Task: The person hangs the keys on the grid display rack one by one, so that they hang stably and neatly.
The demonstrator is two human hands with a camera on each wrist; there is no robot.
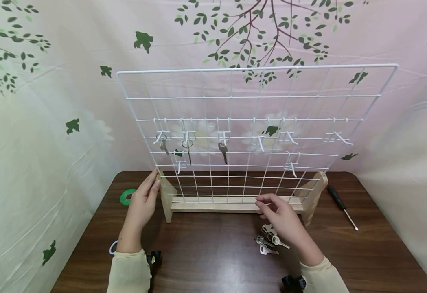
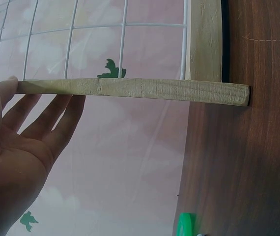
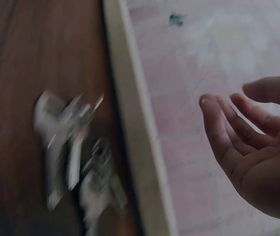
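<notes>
- Head view, far left: green tape roll (image 1: 127, 197) flat on the desk (image 1: 213, 260)
- left hand (image 1: 143, 201): fingers straight, resting against the wooden foot (image 1: 166, 199) of the wire grid rack (image 1: 250, 134)
- rack hooks: three keys (image 1: 223, 151) hanging at left
- right hand (image 1: 281, 217): relaxed, holding nothing, just above the loose keys (image 1: 270, 244) lying before the rack
- far right: screwdriver (image 1: 341, 206) on the desk

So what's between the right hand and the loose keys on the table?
Nothing: in the head view the right hand hovers empty just above the loose keys, with only bare tabletop around them.
</notes>
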